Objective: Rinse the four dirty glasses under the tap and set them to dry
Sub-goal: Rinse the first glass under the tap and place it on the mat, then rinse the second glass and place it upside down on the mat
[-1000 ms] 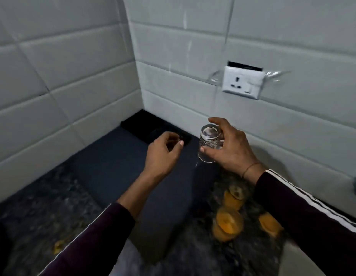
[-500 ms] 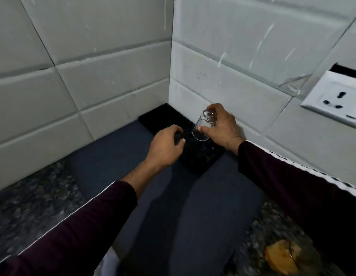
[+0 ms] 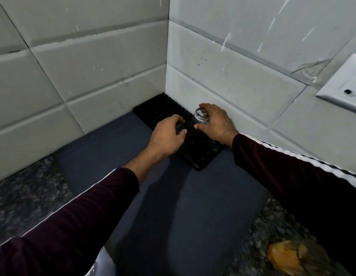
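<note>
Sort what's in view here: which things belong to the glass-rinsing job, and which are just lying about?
Part of the job:
- clear glass, gripped by the right hand
- black ridged drying rack in the corner
- left hand, fingers curled over the rack
- dark mat under the rack

Just lying about:
- wall socket
- orange object, blurred, on the granite counter
</note>
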